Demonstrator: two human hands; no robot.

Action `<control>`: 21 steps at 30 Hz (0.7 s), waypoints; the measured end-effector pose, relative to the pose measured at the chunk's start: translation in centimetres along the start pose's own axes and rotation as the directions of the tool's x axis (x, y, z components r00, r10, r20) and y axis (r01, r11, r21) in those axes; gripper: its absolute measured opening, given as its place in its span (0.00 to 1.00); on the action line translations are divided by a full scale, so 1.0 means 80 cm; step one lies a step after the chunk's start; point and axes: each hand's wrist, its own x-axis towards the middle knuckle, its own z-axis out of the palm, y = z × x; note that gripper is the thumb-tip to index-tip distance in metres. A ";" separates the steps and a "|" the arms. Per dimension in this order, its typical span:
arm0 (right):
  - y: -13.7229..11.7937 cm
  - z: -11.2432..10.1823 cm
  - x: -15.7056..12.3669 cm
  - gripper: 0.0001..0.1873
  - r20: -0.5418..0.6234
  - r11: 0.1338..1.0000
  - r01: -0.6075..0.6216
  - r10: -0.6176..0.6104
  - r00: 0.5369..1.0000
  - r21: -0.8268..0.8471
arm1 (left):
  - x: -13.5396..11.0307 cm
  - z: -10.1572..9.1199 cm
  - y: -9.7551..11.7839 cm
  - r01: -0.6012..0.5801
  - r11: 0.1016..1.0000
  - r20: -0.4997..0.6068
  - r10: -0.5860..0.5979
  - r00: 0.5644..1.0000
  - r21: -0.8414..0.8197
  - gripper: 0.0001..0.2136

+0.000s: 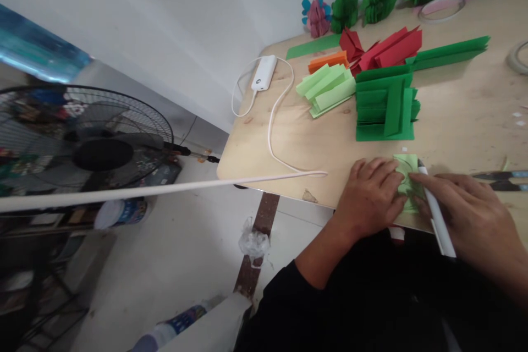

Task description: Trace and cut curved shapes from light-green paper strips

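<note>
At the table's near edge lies a small light green paper (406,161) with dark curved lines on it. My left hand (367,198) rests flat on its left side, fingers stretched out and covering part of it. A white pen (439,225) is gripped in my right hand (474,209). The pen's dark end points away from me beside the paper's upper right edge. My right fingertips touch the paper's right side. Just beyond the paper sits a stack of folded dark green paper (385,104).
Folded light green (328,88), orange (329,61) and red papers (388,50) lie farther back. Scissors (499,181) are at the right. A white power bank (264,72) has a cable (270,137) crossing the table's left edge. Left of the table stands a fan (103,154).
</note>
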 end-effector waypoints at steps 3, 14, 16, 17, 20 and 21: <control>0.000 0.001 0.000 0.24 -0.004 1.000 0.002 -0.002 1.000 -0.007 | 0.000 0.000 0.000 0.001 1.000 -0.007 -0.001 1.000 -0.001 0.18; 0.000 0.002 -0.003 0.26 -0.007 1.000 -0.028 0.029 1.000 0.010 | 0.000 -0.002 0.000 0.022 0.999 0.016 -0.022 1.000 -0.023 0.19; 0.000 0.003 -0.003 0.25 -0.005 0.999 -0.031 0.031 0.999 0.015 | 0.000 -0.001 0.000 0.027 0.999 0.017 -0.027 0.999 -0.028 0.19; 0.000 0.004 -0.003 0.25 -0.006 0.999 -0.032 0.032 0.999 0.016 | 0.000 -0.001 -0.001 0.029 0.999 0.016 -0.028 0.999 -0.033 0.19; -0.001 0.005 -0.002 0.23 -0.009 0.999 -0.029 0.029 1.000 0.018 | -0.001 0.000 -0.001 0.025 0.998 0.005 -0.024 1.000 -0.051 0.19; -0.001 0.004 -0.002 0.23 -0.008 1.000 -0.027 0.027 1.000 0.017 | -0.001 0.000 -0.001 0.024 0.998 0.000 -0.024 1.000 -0.057 0.19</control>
